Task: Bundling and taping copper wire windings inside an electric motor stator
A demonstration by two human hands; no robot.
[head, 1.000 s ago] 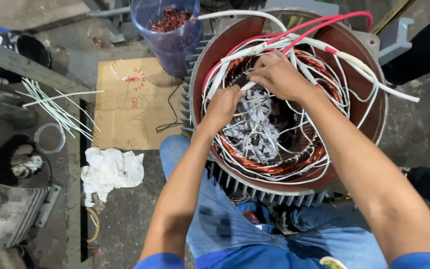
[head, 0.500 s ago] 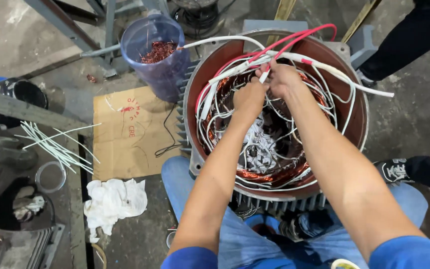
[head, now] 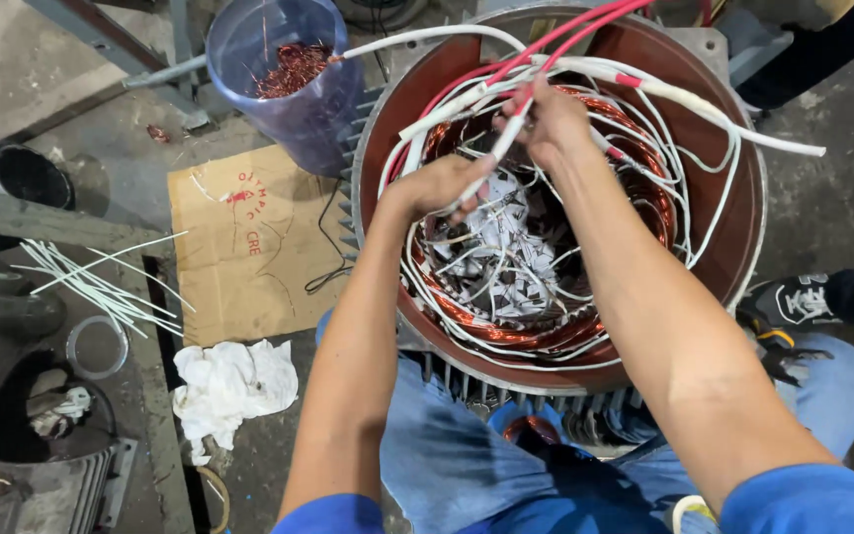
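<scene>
Stator: large round reddish-brown metal motor housing [head: 733,247] with copper windings [head: 506,321], standing on end on the floor between the person's knees.
Leads: bundle of white sleeved wires [head: 664,94], some red, rising from the windings and draped over the rim.
Left hand [head: 442,183]: fingers closed around one white sleeved wire, inside the bore.
Right hand [head: 551,119]: closed, pinching the same bundle of leads near the top edge, just above the left.
Left of housing: clear purple plastic tub [head: 284,74] holding copper scraps; flat brown cardboard sheet [head: 249,242]; crumpled white rag [head: 229,386]; loose thin white strips [head: 91,282].
</scene>
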